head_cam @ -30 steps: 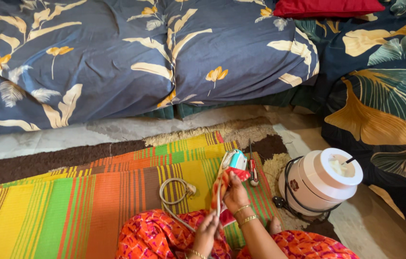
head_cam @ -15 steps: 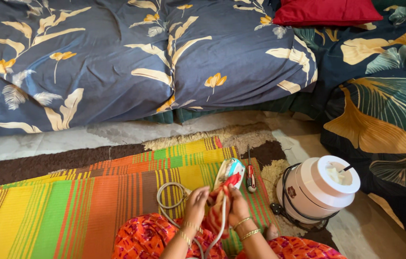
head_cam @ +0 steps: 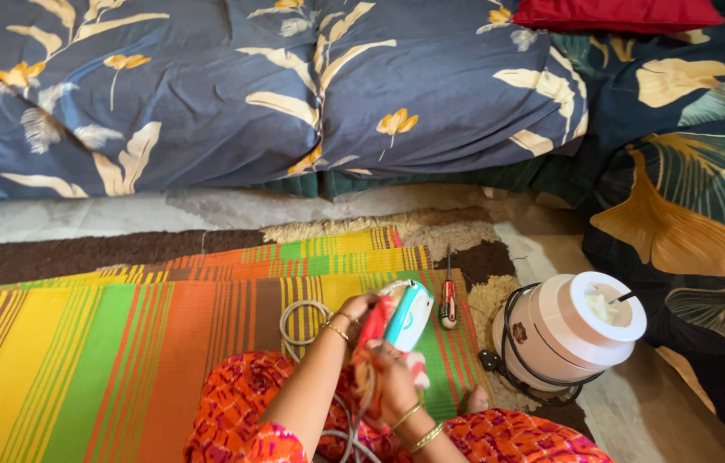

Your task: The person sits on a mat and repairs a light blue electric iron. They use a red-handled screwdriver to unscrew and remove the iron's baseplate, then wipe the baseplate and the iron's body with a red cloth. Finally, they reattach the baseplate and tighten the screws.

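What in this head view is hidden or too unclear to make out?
- Iron: only its white-and-teal end shows; the hands and red cloth cover the rest.
- Right hand: its fingers are buried in cloth, grip unclear.
- Left hand: fingertips are behind the cloth.
- Cord: runs under the arms and off the bottom edge.
- Screwdriver: tip too small.

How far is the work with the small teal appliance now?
Done: nothing visibly finished. In hand: both hands, left hand and right hand, hold the teal appliance and a red cloth. Left: the screwdriver lies untouched on the striped mat; the cord lies loose.
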